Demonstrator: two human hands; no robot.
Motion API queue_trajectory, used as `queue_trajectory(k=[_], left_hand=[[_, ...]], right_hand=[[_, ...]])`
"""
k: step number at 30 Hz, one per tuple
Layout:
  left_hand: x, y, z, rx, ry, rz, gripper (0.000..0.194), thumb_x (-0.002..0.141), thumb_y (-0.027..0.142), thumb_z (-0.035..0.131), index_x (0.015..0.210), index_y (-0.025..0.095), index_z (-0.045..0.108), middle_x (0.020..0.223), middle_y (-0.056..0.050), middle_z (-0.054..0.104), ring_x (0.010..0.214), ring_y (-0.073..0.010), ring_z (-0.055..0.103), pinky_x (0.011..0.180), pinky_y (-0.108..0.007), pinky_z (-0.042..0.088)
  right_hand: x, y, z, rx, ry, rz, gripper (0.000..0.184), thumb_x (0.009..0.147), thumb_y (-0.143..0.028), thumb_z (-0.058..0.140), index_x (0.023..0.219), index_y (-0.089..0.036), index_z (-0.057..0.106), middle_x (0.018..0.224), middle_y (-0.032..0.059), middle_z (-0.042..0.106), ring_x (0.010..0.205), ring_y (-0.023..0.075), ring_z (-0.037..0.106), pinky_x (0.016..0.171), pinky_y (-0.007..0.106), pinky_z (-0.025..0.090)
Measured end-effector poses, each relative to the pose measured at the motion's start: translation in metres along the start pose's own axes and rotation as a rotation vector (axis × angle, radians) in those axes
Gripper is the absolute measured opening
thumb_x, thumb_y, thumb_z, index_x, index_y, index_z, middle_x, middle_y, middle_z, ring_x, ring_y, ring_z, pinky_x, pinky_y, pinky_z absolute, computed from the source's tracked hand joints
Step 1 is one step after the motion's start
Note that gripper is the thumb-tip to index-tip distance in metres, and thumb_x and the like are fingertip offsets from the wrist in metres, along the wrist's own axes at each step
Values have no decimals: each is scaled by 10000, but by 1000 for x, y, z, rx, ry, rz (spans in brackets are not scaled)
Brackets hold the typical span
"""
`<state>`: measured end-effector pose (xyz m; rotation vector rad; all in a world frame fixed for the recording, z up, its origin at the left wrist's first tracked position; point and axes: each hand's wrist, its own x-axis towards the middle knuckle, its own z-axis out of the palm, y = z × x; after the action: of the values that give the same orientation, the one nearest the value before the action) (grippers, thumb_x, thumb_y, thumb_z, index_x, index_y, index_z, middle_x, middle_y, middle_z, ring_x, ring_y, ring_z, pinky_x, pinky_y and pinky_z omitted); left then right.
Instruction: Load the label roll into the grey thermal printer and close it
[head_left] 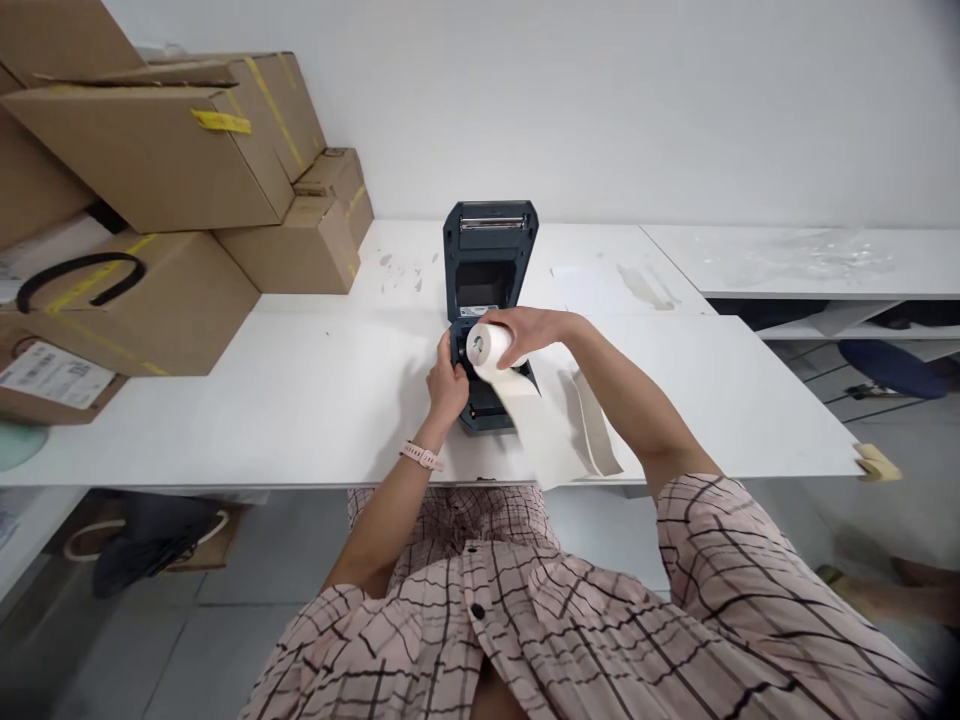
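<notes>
A dark label printer (491, 262) stands on the white table with its lid raised toward the wall. My right hand (517, 332) is closed around a white paper roll (489, 346), tilted over the open printer body. From the roll a loose paper strip (547, 440) runs down across the printer's front right to the table edge. My left hand (448, 382) grips the left side of the printer body, its fingertips at the rim beside the roll's end. The roll hides much of the printer's inside.
Cardboard boxes (202, 150) are stacked at the table's left, one with a black curved strap (82, 270). A curled paper piece (596, 430) lies right of the printer. Clear plastic (802, 260) rests on the back-right surface. A blue stool (892, 368) stands at the right.
</notes>
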<state>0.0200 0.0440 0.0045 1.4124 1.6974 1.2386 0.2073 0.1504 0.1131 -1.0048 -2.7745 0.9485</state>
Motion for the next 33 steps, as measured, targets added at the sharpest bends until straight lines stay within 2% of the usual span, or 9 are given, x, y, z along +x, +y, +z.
queue_trajectory(k=[5,11,13,16,19,22,26,30,33], left_hand=[[-1,2,1,-17,13,-7,759,889,87,526,1593,318,359,1510,-76,620,1446,-319,532,1232,-591,350],[-1,3,1,-9,4,-15,746,896,75,513,1598,281,366,1504,-103,621,1461,-323,517,1232,-574,359],[-1,2,0,-15,0,-14,751,893,74,514,1595,294,367,1529,-91,601,1464,-321,513,1233,-567,360],[-1,1,0,-41,10,-18,745,888,79,527,1579,319,388,1532,-63,601,1456,-310,521,1239,-550,359],[-3,-1,0,-52,9,1,702,915,109,515,1572,326,395,1553,-57,580,1452,-299,525,1237,-546,368],[-3,-5,1,-78,8,25,642,947,151,504,1562,302,404,1597,-68,529,1486,-282,486,1252,-515,359],[0,-14,5,-198,-6,42,578,982,211,507,1548,266,406,1652,-82,450,1541,-243,407,1271,-430,341],[4,-20,9,-264,-20,31,552,990,216,495,1535,261,418,1659,-84,435,1540,-223,404,1281,-409,326],[5,-21,10,-251,-18,23,536,991,224,498,1522,256,436,1641,-83,459,1533,-215,413,1285,-396,318]], right_hand=[[33,-12,17,-285,-126,129,736,588,-401,902,1245,-213,627,1227,124,713,1047,346,679,822,400,536],[41,-3,35,-285,-143,159,781,672,-389,868,1368,-169,593,1344,176,685,1176,402,669,936,457,540],[31,-4,41,-299,-82,129,775,755,-391,825,1441,-161,549,1441,196,627,1274,418,623,1025,502,512],[-3,-14,59,-299,109,40,655,906,-366,697,1498,-162,506,1528,190,563,1380,394,556,1123,531,462],[-44,-30,92,-284,238,-19,528,1033,-415,527,1497,-163,519,1554,180,546,1440,359,517,1182,531,432],[-73,-44,129,-314,301,4,571,1067,-515,424,1510,-166,512,1628,190,457,1521,364,425,1234,555,383],[-78,-52,158,-341,399,61,586,1073,-520,395,1541,-178,480,1679,179,375,1573,351,340,1258,564,355],[-74,-50,162,-323,424,65,564,1069,-521,412,1553,-236,469,1679,144,388,1575,336,340,1230,572,392],[-75,-49,160,-326,413,59,590,1073,-534,387,1548,-198,479,1685,167,367,1580,336,328,1232,563,385]])
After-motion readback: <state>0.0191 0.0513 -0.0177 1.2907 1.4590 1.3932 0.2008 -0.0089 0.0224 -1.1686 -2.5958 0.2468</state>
